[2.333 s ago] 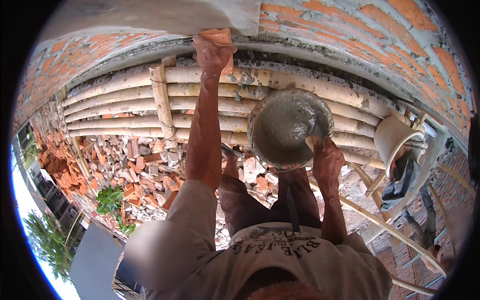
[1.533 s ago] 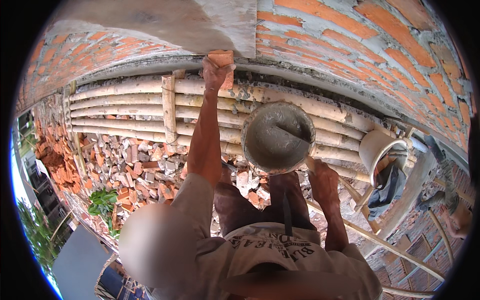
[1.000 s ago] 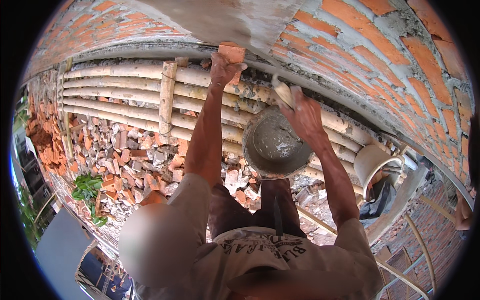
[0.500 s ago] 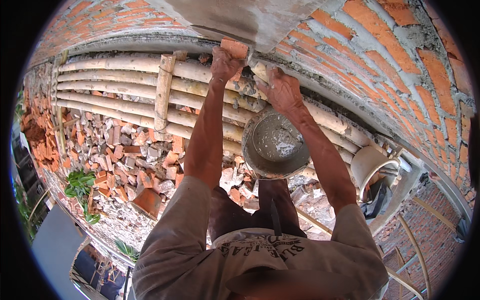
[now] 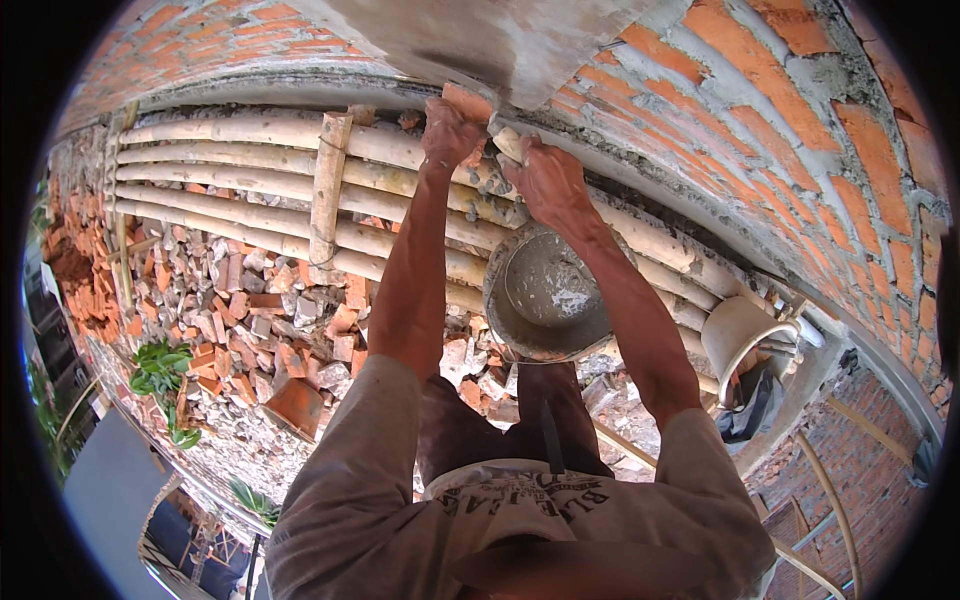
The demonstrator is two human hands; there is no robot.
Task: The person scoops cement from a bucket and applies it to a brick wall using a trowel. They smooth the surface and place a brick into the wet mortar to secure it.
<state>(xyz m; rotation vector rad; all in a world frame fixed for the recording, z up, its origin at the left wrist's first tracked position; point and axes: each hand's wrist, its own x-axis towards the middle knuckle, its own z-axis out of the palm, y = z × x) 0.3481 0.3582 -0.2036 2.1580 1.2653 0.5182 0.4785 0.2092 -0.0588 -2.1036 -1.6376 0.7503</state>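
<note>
My left hand (image 5: 448,128) is raised against the brick wall (image 5: 760,130) and grips a piece of red brick (image 5: 466,100) at the lower edge of a grey plastered patch (image 5: 500,45). Right beside it, my right hand (image 5: 545,178) is closed around a mortar-smeared tool (image 5: 507,140), its tip pressed to the wall next to the brick piece. Below my right forearm a round grey pan (image 5: 545,295) with mortar residue rests on the bamboo-pole scaffold (image 5: 250,180).
I stand on round poles lashed with a cross piece (image 5: 328,195). Far below lies a heap of broken bricks (image 5: 240,310) and green plants (image 5: 160,375). A white bucket (image 5: 745,340) sits on the poles to the right, beside dark cloth.
My right hand left the pan's rim and rose to the wall next to my left hand. The view tilted further up the wall. My left hand kept the brick piece in place.
</note>
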